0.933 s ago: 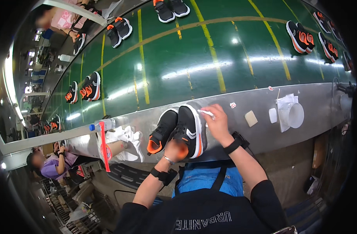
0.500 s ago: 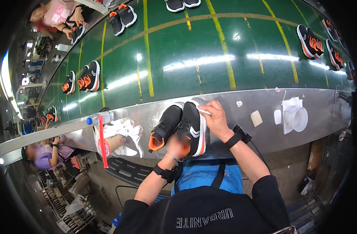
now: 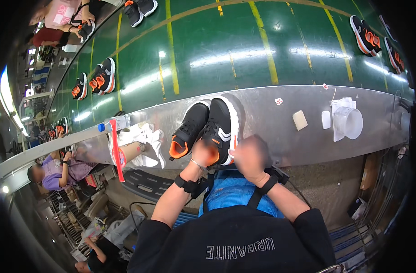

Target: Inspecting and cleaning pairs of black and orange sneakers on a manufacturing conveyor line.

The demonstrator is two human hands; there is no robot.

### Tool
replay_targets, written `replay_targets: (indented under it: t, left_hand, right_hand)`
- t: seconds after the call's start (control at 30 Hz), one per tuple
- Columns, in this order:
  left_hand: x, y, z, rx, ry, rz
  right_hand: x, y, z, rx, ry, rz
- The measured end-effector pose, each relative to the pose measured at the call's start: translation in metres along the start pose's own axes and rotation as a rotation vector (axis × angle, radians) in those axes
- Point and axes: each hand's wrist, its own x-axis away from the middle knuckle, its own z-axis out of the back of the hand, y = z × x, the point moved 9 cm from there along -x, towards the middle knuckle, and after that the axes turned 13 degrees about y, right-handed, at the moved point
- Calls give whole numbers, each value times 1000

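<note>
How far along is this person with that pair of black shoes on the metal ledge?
Both black shoes look fully built, with white soles, orange heels and laces in. They sit side by side on the metal ledge. The left hand is at the heel end of the pair, and the right hand is beside it, blurred, so what it holds is unclear. The pair has not reached the green belt, where other pairs ride.

A shoe factory assembly line. A long green conveyor belt (image 3: 262,45) with yellow stripes carries pairs of black and orange sneakers (image 3: 103,77), spaced well apart, past a metal workbench (image 3: 271,123) that runs along its edge. Other workers (image 3: 58,168) sit at stations along the same line, and a pair of black sneakers (image 3: 208,127) stands on the bench before the person.
</note>
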Motion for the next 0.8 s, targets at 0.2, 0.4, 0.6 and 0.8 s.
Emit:
replay_targets:
  t: [0.2, 0.4, 0.6, 0.8]
  left_hand:
    - [24, 24, -26, 38, 76, 80]
    - [37, 44, -52, -716, 86, -505]
    - [71, 153, 56, -878, 459, -983]
    - [-37, 73, 110, -787, -55, -202]
  right_hand:
    - [18, -11, 23, -180, -136, -281]
    - [-21, 31, 97, -159, 343, -574]
    - [-18, -28, 64, -294, 223, -547]
    - [-9, -62, -27, -249, -101, -431]
